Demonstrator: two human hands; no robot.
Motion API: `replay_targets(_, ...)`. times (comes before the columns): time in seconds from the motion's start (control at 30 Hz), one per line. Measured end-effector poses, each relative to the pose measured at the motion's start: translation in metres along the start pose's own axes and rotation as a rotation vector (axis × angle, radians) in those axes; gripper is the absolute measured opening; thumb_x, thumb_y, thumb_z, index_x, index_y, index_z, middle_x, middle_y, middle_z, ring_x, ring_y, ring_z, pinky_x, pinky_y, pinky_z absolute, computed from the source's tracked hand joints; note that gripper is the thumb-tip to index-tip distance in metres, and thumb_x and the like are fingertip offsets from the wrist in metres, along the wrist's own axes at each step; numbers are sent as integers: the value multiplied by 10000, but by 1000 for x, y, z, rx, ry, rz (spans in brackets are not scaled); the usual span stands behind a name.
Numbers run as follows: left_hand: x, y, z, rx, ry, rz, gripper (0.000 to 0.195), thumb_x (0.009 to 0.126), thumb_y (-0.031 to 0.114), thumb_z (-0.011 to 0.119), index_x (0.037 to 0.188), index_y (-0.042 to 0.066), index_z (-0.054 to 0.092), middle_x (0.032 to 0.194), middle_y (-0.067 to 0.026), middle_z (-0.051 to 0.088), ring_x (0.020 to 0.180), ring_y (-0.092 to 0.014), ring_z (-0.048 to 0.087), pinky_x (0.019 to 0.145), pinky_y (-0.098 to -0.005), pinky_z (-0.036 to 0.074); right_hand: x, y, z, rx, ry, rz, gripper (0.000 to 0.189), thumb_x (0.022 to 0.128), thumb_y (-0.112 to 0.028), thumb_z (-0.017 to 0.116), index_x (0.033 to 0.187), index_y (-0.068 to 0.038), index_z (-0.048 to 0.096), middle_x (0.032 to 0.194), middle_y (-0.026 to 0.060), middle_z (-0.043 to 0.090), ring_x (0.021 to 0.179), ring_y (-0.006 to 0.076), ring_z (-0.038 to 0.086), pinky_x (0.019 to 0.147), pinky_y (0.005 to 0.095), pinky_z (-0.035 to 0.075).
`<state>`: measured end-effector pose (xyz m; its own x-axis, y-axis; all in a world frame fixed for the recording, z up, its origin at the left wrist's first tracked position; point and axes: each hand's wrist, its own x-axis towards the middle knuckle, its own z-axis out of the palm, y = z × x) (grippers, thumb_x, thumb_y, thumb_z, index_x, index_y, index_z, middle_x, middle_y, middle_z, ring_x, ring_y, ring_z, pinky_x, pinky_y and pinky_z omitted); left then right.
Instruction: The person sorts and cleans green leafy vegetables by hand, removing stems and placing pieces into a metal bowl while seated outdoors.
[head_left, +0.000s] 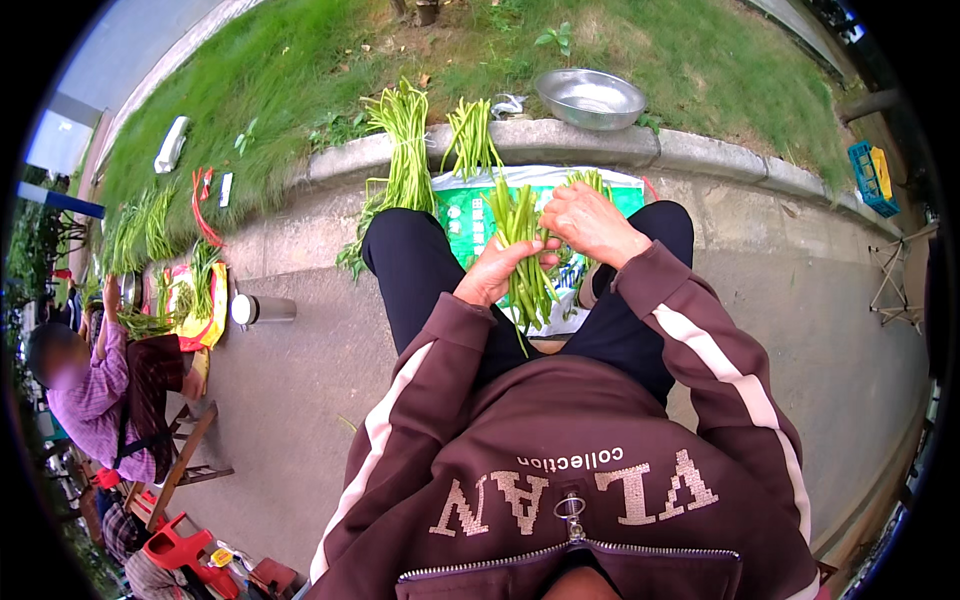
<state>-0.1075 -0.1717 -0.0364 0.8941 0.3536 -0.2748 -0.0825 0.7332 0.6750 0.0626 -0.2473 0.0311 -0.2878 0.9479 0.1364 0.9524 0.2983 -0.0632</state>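
Note:
My left hand (501, 266) is closed around a bunch of green vegetable stems (529, 281) held between my knees. At the upper right of that bunch is my right hand (589, 221), its fingers bent and pinched together; whether a stem is between them cannot be told. Beneath both hands lies a green and white plastic sack (461, 217), with more stems (592, 180) partly hidden behind my right hand. A large tied bundle of long stems (405, 154) leans over the stone kerb beside my left knee. Next to it a smaller bundle (472, 139) rests on the kerb.
A metal basin (590, 99) sits on the kerb (701, 154) at the grass edge. To the left stand a steel flask (262, 309) and a yellow and red bag (214, 300) with greens. A seated person (105, 405) is farther left, near red plastic stools (180, 551). A blue crate (872, 180) is far right.

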Motion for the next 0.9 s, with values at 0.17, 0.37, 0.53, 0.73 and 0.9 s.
replay_targets(0.17,7,-4,-11,-220,188,98,213,848,116,588,1022,10,526,854,-91,596,713,-183,583,670,-317,524,-3,-25,6,327,570,395,179,751,-124,606,903,-33,634,860,98,624,833,294,580,726,377,456)
replay_targets(0.37,19,-12,-26,-348,372,153,221,854,173,590,969,-10,540,804,-105,582,720,-207,569,677,-346,515,-26,-76,35,623,161,465,210,761,-246,645,898,-87,656,749,156,627,690,320,618,608,413,484)
replay_targets(0.53,18,-10,-20,-303,318,127,235,846,182,607,966,-11,547,806,-100,579,729,-208,569,688,-341,511,-29,-69,49,584,62,502,225,783,-275,628,839,-61,592,665,131,599,635,324,596,563,428,448)
replay_targets(0.73,16,-9,-12,-265,251,130,157,848,143,606,935,26,549,797,-46,571,699,-156,554,679,-321,506,-39,-64,51,944,-8,475,185,823,-211,601,813,-28,572,575,94,536,514,240,525,508,356,402)
replay_targets(0.9,12,-4,-8,17,204,188,131,843,133,616,921,38,570,761,-26,576,643,-125,546,618,-287,491,-41,-55,42,1234,50,578,178,839,-190,607,817,-15,632,539,-32,442,503,57,378,468,256,332)
